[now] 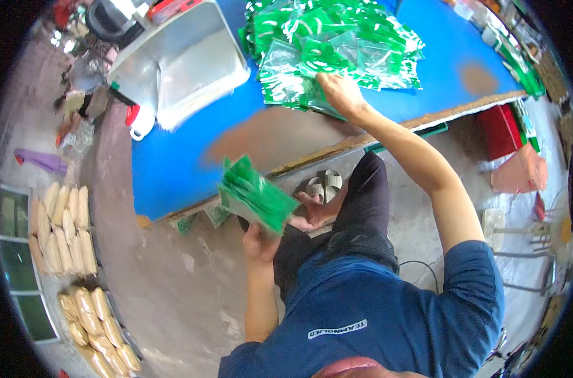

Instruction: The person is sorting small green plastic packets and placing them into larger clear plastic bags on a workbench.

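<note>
In my left hand [261,244] is a stack of green plastic bags [256,196], gripped from its lower end and held up in front of the table's near edge. My right hand [340,94] reaches out over the table to the near side of a large loose pile of green-and-clear plastic bags [362,47]. Its fingers are closed at the edge of a bag there. The fingertips are partly hidden, and I cannot see how much they hold. Both the pile and the hand are on the blue tabletop [179,167].
A pale open bin [201,69] stands left of the pile, with a white bottle with a red cap [141,123] beside it. A worn brown patch [274,135] marks the tabletop. Stacked filled sacks [66,230] lie on the floor at far left. A pink bag [519,170] is at right.
</note>
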